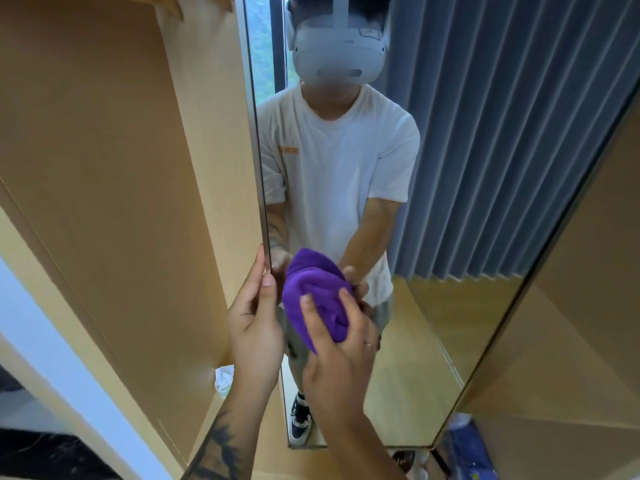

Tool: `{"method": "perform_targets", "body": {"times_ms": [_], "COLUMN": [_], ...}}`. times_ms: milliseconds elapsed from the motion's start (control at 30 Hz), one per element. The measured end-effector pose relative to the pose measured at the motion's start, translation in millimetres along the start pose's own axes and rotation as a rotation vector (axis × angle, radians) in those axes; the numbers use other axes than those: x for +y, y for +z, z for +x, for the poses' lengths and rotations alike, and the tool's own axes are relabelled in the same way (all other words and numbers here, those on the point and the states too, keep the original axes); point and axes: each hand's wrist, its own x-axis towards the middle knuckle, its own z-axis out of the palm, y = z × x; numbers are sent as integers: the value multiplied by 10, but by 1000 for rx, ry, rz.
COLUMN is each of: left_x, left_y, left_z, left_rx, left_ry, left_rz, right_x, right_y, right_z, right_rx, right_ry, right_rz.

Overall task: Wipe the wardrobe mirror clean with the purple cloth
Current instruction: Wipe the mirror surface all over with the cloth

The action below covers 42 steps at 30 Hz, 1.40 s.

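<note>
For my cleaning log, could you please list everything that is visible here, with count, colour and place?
mirror: one, silver frame, on the wardrobe door, centre
cloth: one, purple, bunched against the mirror
wardrobe: one, light wood, left and right
curtain: one, grey-blue, seen in the mirror
white bundle: one, low inside the wardrobe
left hand: holds the mirror's left edge
right hand: fingers press the cloth

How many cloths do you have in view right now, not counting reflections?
1. The purple cloth is bunched against the mirror under the right hand, near the mirror's left edge, which the left hand grips. Its reflection shows directly above it. Others may lie out of view.
</note>
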Motion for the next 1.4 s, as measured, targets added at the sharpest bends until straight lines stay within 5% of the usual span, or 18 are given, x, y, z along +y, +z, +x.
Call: {"method": "perform_targets", "body": {"times_ms": [167, 300, 400, 533, 733, 900, 1167, 1300, 1400], "left_x": [-22, -5, 23, 29, -35, -79, -140, -119, -129], "left_y": [-22, -9, -3, -16, -104, -130, -71, -71, -76], "left_z": [-24, -43, -67, -68, 5, 23, -38, -92, -92], "left_rx": [31, 41, 52, 34, 15, 8, 72, 64, 54], "left_ry": [0, -11, -25, -29, -110, -119, -83, -94, -100], "left_rz": [17, 48, 45, 33, -95, -174, -103, -65, -80], "right_x": [362, 943, 1062, 616, -225, 57, 1169, 704, 262], "right_y": [-258, -658, -805, -499, 0, -59, -745, -494, -172], "right_z": [100, 279, 441, 436, -76, -78, 227, 241, 9], "right_rx": [-17, 176, 379, 415, -81, -79, 375, 414, 227], "right_ry": [-80, 423, 604, 561, 90, -25, 626, 604, 419], "right_rz": [-103, 8, 90, 205, 78, -5, 150, 264, 288]}}
